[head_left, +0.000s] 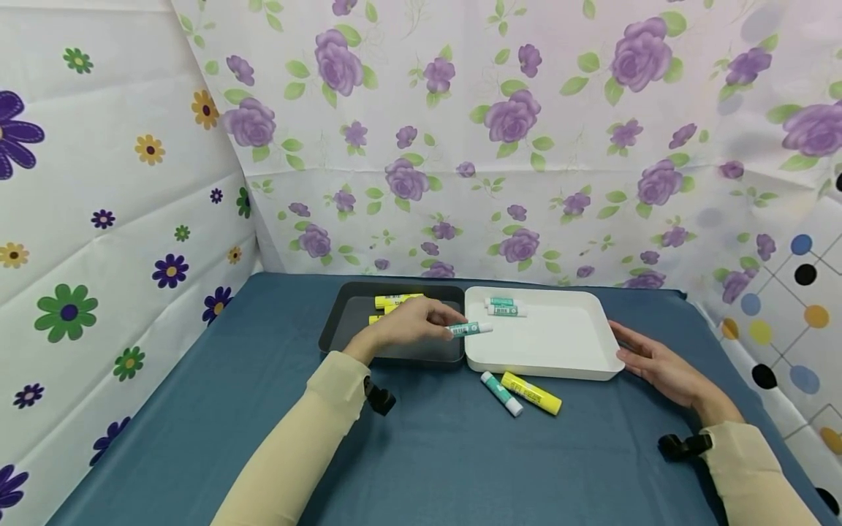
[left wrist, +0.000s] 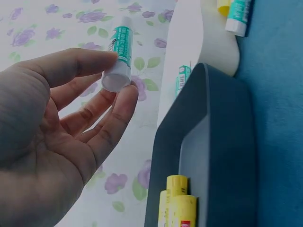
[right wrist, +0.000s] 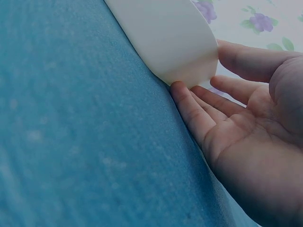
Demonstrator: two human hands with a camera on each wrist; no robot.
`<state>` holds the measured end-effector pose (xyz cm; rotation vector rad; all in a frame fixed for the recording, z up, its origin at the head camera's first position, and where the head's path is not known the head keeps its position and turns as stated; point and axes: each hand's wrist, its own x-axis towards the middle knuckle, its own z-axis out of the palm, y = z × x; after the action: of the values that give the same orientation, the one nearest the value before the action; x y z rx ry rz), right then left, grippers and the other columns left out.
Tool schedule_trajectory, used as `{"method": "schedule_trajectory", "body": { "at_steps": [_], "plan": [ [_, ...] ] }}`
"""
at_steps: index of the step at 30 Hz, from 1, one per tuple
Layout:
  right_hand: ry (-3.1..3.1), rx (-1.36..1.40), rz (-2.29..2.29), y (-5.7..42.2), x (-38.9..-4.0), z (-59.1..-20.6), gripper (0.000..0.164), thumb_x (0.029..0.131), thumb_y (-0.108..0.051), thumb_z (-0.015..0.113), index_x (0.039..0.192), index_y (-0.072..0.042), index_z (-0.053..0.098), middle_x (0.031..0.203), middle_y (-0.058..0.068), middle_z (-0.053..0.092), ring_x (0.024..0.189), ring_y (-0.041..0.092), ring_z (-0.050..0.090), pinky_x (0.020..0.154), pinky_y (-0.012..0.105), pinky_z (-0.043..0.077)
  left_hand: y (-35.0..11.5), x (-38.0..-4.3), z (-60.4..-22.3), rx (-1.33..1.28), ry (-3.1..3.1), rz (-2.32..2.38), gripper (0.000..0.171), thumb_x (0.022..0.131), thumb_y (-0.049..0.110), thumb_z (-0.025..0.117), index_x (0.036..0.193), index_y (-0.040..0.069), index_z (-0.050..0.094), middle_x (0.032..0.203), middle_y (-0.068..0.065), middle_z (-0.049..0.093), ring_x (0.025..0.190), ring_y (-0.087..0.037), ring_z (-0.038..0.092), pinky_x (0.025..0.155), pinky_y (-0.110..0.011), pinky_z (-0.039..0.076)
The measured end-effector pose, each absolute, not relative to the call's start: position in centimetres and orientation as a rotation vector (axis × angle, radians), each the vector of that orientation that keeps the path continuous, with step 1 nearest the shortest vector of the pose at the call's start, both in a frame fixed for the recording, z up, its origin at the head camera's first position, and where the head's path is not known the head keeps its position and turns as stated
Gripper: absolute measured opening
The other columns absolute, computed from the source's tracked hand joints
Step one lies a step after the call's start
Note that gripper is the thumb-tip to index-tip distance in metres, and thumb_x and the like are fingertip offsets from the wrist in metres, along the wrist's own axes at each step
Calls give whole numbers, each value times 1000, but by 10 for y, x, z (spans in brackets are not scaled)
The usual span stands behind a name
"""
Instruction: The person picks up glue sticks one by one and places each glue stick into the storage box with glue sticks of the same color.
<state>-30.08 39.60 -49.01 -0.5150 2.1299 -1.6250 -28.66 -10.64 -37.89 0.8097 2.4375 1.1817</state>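
Note:
A green-and-white glue stick (head_left: 470, 329) is pinched between the thumb and fingers of my left hand (head_left: 411, 321), above where the two trays meet. Below that hand lies the black tray (head_left: 345, 332), with several yellow glue sticks (head_left: 395, 299) in it, partly hidden by the hand. The white tray (head_left: 559, 332) beside it holds two green-and-white glue sticks (head_left: 507, 311) near its back left. My right hand (head_left: 667, 369) touches the white tray's right side; in the right wrist view its fingertips (right wrist: 179, 87) rest against the outer wall, fairly straight.
In front of the white tray, a green-and-white glue stick (head_left: 501, 394) and a yellow glue stick (head_left: 531, 394) lie side by side on the blue tablecloth (head_left: 460, 460). Flowered sheets (head_left: 421, 146) hang behind the table and at its left.

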Motion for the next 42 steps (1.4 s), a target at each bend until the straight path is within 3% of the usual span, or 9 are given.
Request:
{"method": "schedule_trajectory", "body": {
  "at_steps": [7, 14, 23, 27, 31, 36, 42],
  "plan": [
    [2136, -503, -1616, 397, -301, -490, 71, 114, -20, 45, 169, -15, 1, 173, 20, -7, 137, -14, 29, 99, 9, 41, -95, -310, -367, 825, 2476, 1136, 33, 101, 13, 69, 134, 13, 73, 113, -3, 73, 98, -18, 67, 85, -32, 55],
    [2134, -497, -1621, 397, -301, -491, 71, 114, -20, 45, 169, -14, 2, 173, 20, -7, 133, -17, 31, 99, 9, 42, -85, -330, -359, 827, 2441, 1127, 33, 103, 12, 66, 135, 11, 71, 122, -8, 68, 106, -21, 62, 95, -46, 54],
    [2126, -501, -1637, 398, -304, -493, 70, 114, -19, 45, 169, -14, 2, 173, 20, -7, 127, -24, 35, 100, 10, 42, -67, -348, -353, 752, 2443, 1042, 35, 103, 15, 67, 137, 15, 71, 133, -11, 64, 114, -23, 61, 97, -40, 54],
    [2131, -492, -1629, 397, -303, -493, 70, 114, -19, 45, 169, -15, 2, 173, 20, -7, 129, -22, 34, 100, 10, 42, -58, -354, -350, 743, 2405, 1043, 36, 103, 12, 65, 139, 11, 69, 137, -14, 61, 117, -25, 61, 105, -49, 50],
    [2128, -512, -1621, 397, -302, -492, 70, 114, -19, 44, 169, -15, 1, 173, 21, -8, 132, -18, 31, 100, 10, 42, -50, -363, -350, 722, 2393, 1032, 36, 103, 10, 65, 139, 10, 68, 135, -14, 62, 113, -25, 63, 103, -48, 52],
    [2122, -540, -1620, 397, -302, -491, 70, 114, -17, 43, 169, -12, 0, 172, 22, -9, 131, -19, 32, 100, 10, 42, -39, -373, -356, 682, 2413, 997, 35, 101, 8, 67, 136, 8, 70, 131, -14, 66, 98, -16, 66, 99, -41, 55],
    [2132, -522, -1625, 397, -303, -493, 70, 114, -18, 44, 169, -13, 0, 173, 21, -8, 129, -23, 35, 100, 10, 42, -26, -375, -364, 661, 2398, 1034, 34, 98, 1, 68, 132, 2, 72, 107, -14, 70, 69, -11, 54, 79, -27, 52]
  ]
}}
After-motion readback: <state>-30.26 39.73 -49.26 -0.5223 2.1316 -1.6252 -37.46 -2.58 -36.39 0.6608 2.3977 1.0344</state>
